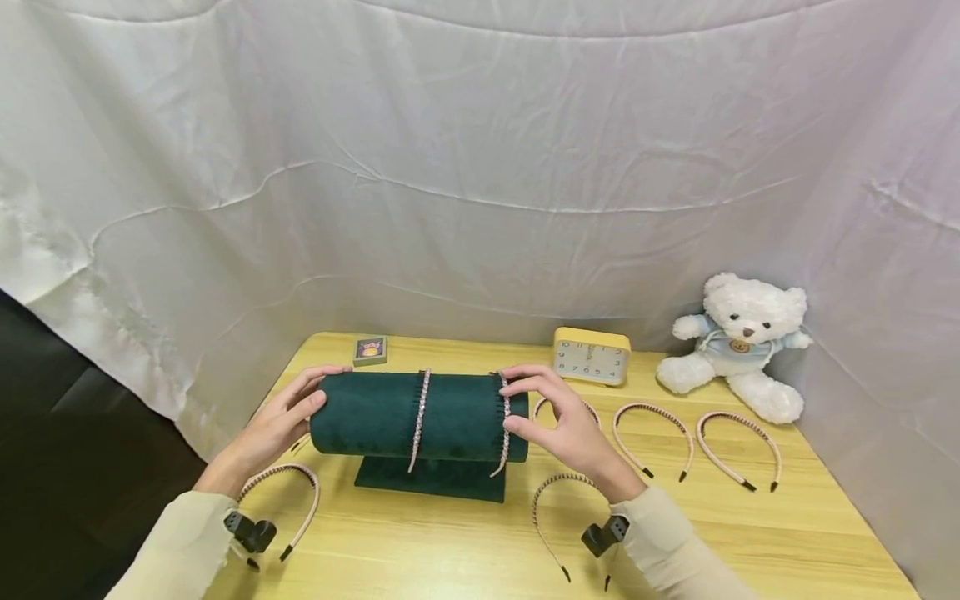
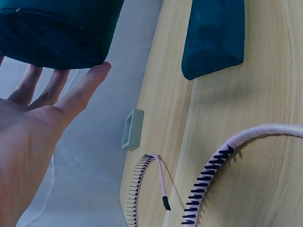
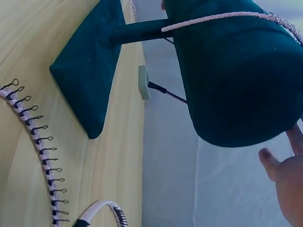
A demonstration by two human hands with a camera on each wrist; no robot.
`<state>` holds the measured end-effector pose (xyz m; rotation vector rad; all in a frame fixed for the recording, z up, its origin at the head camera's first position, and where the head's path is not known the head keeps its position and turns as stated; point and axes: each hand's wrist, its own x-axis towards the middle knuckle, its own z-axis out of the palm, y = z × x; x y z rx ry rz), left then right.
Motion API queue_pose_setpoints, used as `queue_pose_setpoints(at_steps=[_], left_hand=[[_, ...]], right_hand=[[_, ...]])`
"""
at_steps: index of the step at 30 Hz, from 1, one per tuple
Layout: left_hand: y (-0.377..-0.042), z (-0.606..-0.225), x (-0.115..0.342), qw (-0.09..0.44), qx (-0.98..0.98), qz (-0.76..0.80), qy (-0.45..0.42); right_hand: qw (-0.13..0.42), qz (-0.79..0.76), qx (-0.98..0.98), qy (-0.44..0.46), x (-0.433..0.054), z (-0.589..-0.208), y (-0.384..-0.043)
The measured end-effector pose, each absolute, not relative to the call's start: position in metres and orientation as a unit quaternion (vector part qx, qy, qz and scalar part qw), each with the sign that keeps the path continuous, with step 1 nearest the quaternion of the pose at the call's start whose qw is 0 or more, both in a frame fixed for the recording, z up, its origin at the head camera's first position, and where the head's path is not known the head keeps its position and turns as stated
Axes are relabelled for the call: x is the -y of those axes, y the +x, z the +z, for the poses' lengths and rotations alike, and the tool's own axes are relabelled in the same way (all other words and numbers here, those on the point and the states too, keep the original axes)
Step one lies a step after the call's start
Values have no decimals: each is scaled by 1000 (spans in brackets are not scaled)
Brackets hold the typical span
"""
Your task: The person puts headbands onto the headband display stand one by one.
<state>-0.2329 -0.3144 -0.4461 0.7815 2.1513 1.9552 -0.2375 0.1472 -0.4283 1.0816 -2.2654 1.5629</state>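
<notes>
A dark green velvet roll stand (image 1: 367, 412) stands on the table with two beaded, toothed headbands round it: one near the middle (image 1: 421, 421), another near the right end (image 1: 506, 429). My left hand (image 1: 281, 417) touches the roll's left end, its fingers extended and spread. In the left wrist view, the thumb (image 2: 87, 87) meets the lower rim of that end. My right hand (image 1: 558, 421) is at the right end, fingertips on the right headband. Its thumb (image 3: 269, 158) points toward the roll's end, and the other fingers are mostly hidden behind the roll in the right wrist view.
Several similar headbands lie on the wooden table, one at left (image 1: 307, 500), others at right (image 1: 652, 408) and front right (image 1: 538, 508). A small grey-green box (image 1: 370, 351), a yellow clock (image 1: 592, 357) and a white teddy bear (image 1: 750, 333) are along the back, before a pale curtain.
</notes>
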Motion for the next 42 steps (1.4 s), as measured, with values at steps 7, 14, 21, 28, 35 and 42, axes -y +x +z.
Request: queue_pose_setpoints(at_steps=[7, 14, 21, 28, 35, 42], left_hand=[[-234, -445, 314, 61, -711, 648, 265], [-235, -445, 314, 64, -705, 653, 270], [-234, -446, 315, 59, -717, 644, 259], [-234, -447, 315, 68, -699, 656, 275], [-235, -449, 316, 66, -699, 656, 278], [-234, -449, 314, 65, -697, 658, 277]], right_hand=[[103, 501, 774, 374, -133, -425, -239], [121, 490, 772, 386, -122, -422, -242], [130, 479, 772, 397, -118, -422, -244], [110, 466, 782, 399, -122, -418, -247], [115, 446, 786, 413, -121, -413, -249], [125, 416, 793, 428, -115, -405, -249]])
